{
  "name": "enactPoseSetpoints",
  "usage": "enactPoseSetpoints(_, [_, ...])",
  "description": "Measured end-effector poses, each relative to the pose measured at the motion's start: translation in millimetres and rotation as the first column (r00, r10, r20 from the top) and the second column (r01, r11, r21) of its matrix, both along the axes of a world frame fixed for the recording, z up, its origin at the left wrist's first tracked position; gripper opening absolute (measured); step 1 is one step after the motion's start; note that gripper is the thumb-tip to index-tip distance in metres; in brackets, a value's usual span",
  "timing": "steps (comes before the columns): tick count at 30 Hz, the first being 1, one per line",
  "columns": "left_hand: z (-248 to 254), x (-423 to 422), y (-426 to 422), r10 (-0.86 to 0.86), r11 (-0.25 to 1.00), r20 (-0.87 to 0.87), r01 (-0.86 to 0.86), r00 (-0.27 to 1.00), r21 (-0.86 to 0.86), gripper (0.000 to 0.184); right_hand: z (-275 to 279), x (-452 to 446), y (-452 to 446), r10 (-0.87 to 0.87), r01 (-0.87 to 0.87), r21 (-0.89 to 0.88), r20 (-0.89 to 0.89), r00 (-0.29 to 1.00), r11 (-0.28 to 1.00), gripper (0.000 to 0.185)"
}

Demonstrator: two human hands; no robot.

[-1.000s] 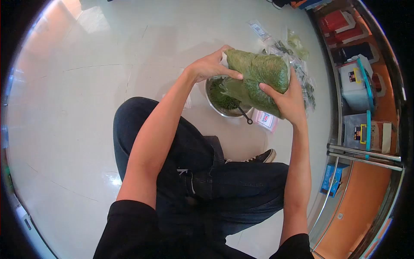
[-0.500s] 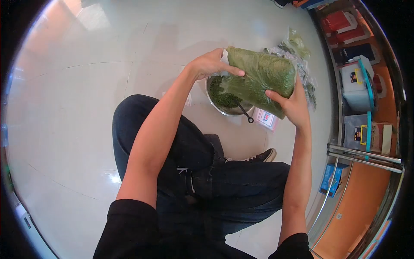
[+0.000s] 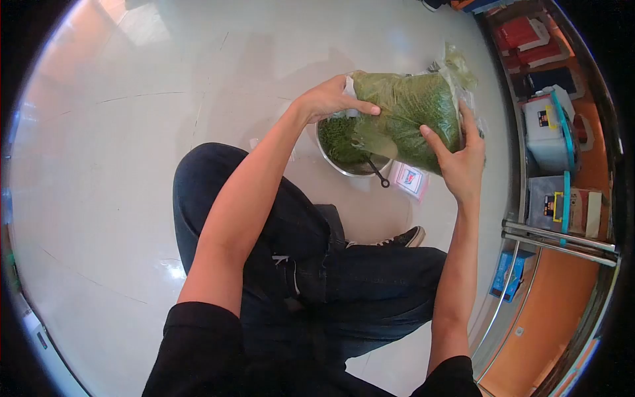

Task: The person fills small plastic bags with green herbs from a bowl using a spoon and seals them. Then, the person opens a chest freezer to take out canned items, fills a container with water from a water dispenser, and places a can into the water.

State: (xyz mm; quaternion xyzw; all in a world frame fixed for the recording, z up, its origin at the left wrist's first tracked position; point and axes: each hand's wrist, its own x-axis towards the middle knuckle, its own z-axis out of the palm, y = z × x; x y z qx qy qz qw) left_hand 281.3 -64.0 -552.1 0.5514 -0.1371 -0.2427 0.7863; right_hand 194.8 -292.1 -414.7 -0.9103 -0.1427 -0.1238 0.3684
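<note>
A large clear plastic bag of green leafy or powdery stuff (image 3: 410, 109) is held up between both hands. My left hand (image 3: 334, 99) grips its left end, thumb on top and fingers behind. My right hand (image 3: 460, 159) clasps the right end, with the thumb across the front and the fingers round the far edge. Below the bag, a round metal bowl (image 3: 360, 175) on the floor holds dark green bits (image 3: 340, 140); the bag hides part of it. A black handle with a ring end (image 3: 380, 175) sticks out over the bowl's rim.
A pack of small plastic bags (image 3: 409, 180) lies beside the bowl. Behind the bag, more clear bags with green contents (image 3: 458, 63) lie on the floor. To the right stands a shelf with lidded plastic boxes (image 3: 548, 135) and metal rails (image 3: 559, 238). My shoe (image 3: 405, 238) is near the bowl.
The bag has tilted and shifted slightly to the right, showing more of its broad face. My right hand has moved a little right along its edge, and both hands still hold it.
</note>
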Motion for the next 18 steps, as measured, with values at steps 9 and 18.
enactPoseSetpoints(9, [-2.1, 0.8, -1.2, 0.041, 0.997, -0.018, -0.042, 0.999, -0.064, 0.071, 7.7, -4.9, 9.2, -0.005, 0.005, -0.002, 0.038, 0.999, 1.0, 0.071])
enactPoseSetpoints(18, [8.8, 2.5, -2.0, 0.005, 0.987, 0.038, 0.001, 0.999, -0.16, 0.067, 10.6, -5.3, 2.6, -0.015, 0.026, -0.073, 0.143, 0.99, 0.997, 0.067])
